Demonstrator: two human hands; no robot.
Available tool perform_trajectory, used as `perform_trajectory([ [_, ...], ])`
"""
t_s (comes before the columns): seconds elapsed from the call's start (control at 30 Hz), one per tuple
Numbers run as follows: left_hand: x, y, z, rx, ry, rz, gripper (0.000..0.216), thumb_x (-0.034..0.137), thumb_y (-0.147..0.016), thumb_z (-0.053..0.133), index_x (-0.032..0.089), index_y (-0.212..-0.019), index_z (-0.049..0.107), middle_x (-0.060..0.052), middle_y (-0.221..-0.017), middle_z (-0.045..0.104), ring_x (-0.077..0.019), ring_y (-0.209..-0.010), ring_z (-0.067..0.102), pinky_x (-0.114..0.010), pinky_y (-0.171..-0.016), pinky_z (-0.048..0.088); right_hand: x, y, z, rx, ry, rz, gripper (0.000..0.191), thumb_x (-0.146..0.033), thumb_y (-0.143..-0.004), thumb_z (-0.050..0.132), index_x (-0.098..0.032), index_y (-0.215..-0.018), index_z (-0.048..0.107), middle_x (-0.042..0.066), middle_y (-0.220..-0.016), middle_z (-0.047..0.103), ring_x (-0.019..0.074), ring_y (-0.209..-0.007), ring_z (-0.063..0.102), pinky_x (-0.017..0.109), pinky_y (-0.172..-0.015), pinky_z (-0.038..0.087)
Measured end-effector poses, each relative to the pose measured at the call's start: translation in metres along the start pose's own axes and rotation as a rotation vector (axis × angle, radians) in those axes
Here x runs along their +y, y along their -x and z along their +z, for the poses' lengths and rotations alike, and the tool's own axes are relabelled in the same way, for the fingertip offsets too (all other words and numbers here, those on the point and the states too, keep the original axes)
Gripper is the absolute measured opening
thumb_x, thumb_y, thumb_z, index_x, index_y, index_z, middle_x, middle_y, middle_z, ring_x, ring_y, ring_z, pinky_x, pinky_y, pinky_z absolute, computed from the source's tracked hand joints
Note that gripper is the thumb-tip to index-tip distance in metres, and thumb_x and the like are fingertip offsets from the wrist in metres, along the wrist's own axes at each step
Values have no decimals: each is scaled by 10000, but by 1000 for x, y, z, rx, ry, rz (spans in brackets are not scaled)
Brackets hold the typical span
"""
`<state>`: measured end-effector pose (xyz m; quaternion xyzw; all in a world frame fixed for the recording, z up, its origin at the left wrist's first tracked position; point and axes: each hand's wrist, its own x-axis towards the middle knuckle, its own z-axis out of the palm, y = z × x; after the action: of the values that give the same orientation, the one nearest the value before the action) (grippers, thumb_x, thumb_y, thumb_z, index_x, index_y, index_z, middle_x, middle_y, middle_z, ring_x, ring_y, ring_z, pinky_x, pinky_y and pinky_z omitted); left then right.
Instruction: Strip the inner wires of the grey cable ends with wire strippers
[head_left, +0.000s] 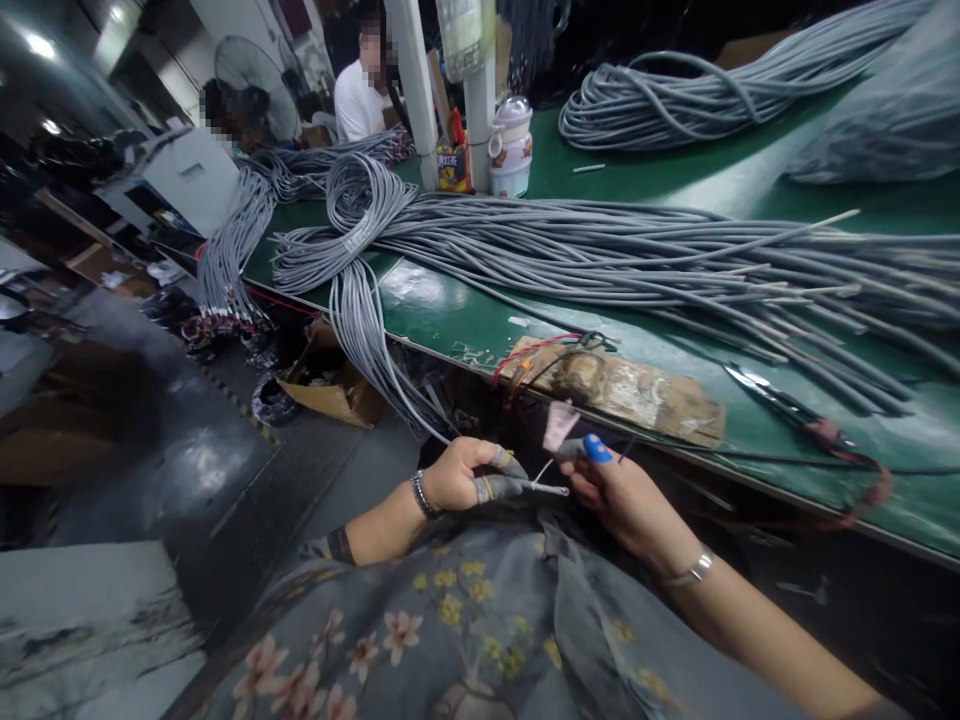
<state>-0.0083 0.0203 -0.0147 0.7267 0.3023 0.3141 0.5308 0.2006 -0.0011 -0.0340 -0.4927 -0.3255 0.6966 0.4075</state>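
Note:
My left hand (471, 474), with grey finger guards on thumb and forefinger, is closed in a pinch on the end of a thin grey cable (546, 488) just below the bench edge. My right hand (626, 498) is closed too, a blue guard (597, 448) on one fingertip, gripping the cable's stripped wire ends close to the left hand's fingertips. Both hands sit over my lap, which is covered by a grey floral garment (480, 620).
A green workbench (675, 350) carries long bundles of grey cables (600, 250), another coil (675, 95) at the back, black cutters (780, 405), a worn cardboard pad (637, 390) and a plastic jar (511, 150). A person in white (358, 95) sits at the far end. Boxes lie on the floor at left.

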Motion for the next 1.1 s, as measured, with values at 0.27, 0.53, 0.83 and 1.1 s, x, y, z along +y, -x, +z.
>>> perform_trajectory([
  [0.27, -2, 10, 2, -14, -246, 47, 404, 505, -814, 595, 120, -756, 699, -91, -696, 701, -137, -624, 637, -217, -630, 493, -14, 22, 2, -309, 248, 46, 682, -835, -599, 596, -153, -633, 578, -65, -482, 314, 64, -458, 220, 219, -426, 188],
  [0.53, 8, 14, 14, 92, -301, -56, 310, 407, -814, 620, 137, -921, 728, -81, -805, 735, -136, -688, 669, -204, -681, 506, -19, 25, -2, -236, 688, -196, 576, -766, -766, 426, -203, -665, 503, 6, -587, 507, 136, -525, 443, 275, -524, 388],
  [0.83, 16, 17, 11, 207, -29, -364, 375, 441, -682, 750, 91, -814, 721, -60, -696, 689, -112, -601, 594, -203, -594, 480, -29, 39, -17, 30, 1425, -819, 489, -432, -969, 244, -204, -725, 602, 67, -682, 584, 179, -578, 554, 303, -556, 441],
  [1.1, 23, 14, 10, 224, 144, -430, 463, 503, -568, 811, 91, -753, 706, -51, -653, 677, -104, -567, 586, -206, -574, 477, -28, 44, -10, 66, 1323, -946, 238, -316, -902, 436, -202, -797, 618, 66, -791, 627, 166, -645, 583, 272, -548, 459],
])
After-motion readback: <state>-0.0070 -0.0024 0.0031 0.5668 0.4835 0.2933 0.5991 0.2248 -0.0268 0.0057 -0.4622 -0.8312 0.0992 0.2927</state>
